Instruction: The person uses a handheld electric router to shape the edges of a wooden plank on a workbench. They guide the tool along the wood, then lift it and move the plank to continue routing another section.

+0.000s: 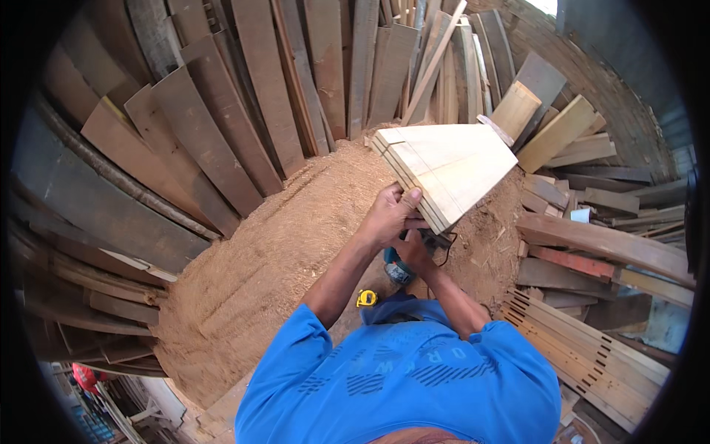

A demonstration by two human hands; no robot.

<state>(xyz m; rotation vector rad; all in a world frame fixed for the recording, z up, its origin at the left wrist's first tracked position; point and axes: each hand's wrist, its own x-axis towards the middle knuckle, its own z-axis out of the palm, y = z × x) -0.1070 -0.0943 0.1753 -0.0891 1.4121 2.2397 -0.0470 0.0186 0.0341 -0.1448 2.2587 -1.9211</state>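
My left hand (pixel 390 214) grips the near left edge of a stack of pale wooden boards (pixel 452 164). Its thumb presses on the top face and its fingers go round the edge. Thin dark lines cross that face, and the stack narrows toward its far right end. Just below the near corner, my right hand (pixel 413 249) is closed on a teal and black corded power tool (pixel 400 269). Much of the tool is hidden under the boards and behind the hand, so I cannot tell its exact kind.
A yellow tape measure (pixel 367 298) lies left of the power tool. Sawdust (pixel 244 296) covers the floor. Many planks (pixel 266 81) lean along the far and left sides. Offcuts (pixel 584 200) pile up at right, near slotted boards (pixel 584 355). A red object (pixel 87 377) shows at lower left.
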